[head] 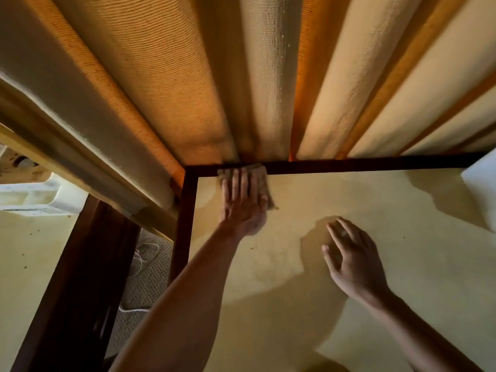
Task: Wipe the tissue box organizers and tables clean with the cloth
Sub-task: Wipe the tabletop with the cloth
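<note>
White plastic, an organizer (40, 196), sits on the left table (32, 264) at its far edge. On the right table (389, 237), the left hand (243, 208) presses flat, straight fingers on the brown cloth (261, 181) at the far left corner (over the dark wooden rim). Right of it, the right hand (354, 261) hovers, fingers relaxed, holding nothing. Curtains (268, 76) hang behind.

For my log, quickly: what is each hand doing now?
Left hand: open, flat fingers pressing the cloth on the table.
Right hand: open, holding nothing.
</note>
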Available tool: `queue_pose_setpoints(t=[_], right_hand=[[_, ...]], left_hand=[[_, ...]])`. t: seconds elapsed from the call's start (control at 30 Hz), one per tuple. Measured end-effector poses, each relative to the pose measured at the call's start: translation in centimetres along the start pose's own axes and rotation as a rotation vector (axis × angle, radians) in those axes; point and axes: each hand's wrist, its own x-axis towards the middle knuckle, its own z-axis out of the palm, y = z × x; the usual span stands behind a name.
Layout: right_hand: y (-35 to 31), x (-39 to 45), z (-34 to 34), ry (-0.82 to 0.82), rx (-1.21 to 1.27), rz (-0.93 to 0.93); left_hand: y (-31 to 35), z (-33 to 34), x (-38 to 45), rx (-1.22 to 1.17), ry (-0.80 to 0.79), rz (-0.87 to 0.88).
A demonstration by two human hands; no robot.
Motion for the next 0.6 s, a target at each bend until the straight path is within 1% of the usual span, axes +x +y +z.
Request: queue_pose_setpoints(t=[0.1, 0.23, 0.3, 0.4, 0.5, 0.57, 0.6], right_hand=[[-0.2, 0.0, -0.1, 0.011, -0.002, 0.002], [-0.3, 0.0, 0.3, -0.017, -0.037, -0.01], [-0.4, 0.0, 0.5, -0.014, -0.02, 0.012], [-0.6, 0.0, 0.6, 0.013, 0.037, 0.039], [-0.7, -0.2, 0.5, 0.024, 0.042, 0.021], [-0.8, -0.2, 0.4, 0.021, 0.034, 0.031], [-0.9, -0.2, 0.3, 0.021, 0.032, 0.04]], left_hand=[[3.1, 0.8, -0.8, -0.029, 0.08, 0.107], [5.6, 1.6, -5.7, -0.119, 0.15, 0.246], [4.9, 2.2, -8.7, -0.101, 0.165, 0.228], [2.3, 2.4, -12.5, -0.103, 0.188, 0.142], [-2.0, 1.9, -15.4, -0.027, 0.119, 0.084], [-4.6, 1.3, -15.9, 0.03, 0.067, 0.062], [-5.5, 1.2, -15.5, 0.047, 0.072, 0.055]])
